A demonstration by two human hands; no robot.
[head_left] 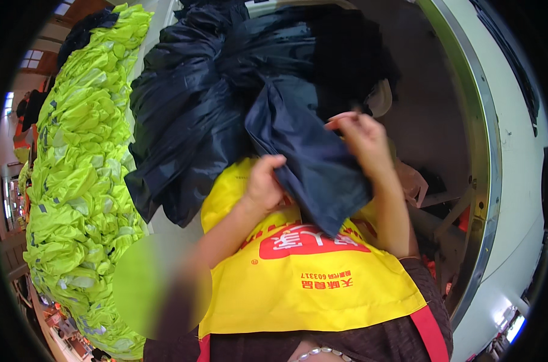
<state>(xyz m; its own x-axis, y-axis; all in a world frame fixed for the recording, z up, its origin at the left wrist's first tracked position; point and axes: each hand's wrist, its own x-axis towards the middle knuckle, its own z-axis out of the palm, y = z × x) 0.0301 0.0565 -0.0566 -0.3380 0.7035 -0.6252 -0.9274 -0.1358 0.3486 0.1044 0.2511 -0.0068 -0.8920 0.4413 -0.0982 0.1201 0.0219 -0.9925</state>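
A loose piece of dark navy cloth [313, 160], smooth and slightly shiny, hangs between my two hands over my lap. My left hand [265, 184] is closed on its left edge, thumb on top, the other fingers partly hidden. At the cloth's upper right edge is my right hand [361, 136], its fingers curled together; whether they pinch the edge or something small cannot be made out. Directly beyond lies a big heap of the same dark cloth [189, 102], gathered in folds. A yellow apron [310, 301] with red straps covers my lap under the cloth.
A long pile of bright yellow-green garments [81, 181] runs along the left. On the right stands a pale work table [509, 199] with a metal-trimmed edge [482, 151]. Dark space and metal supports show beneath that edge. The lower left is blurred.
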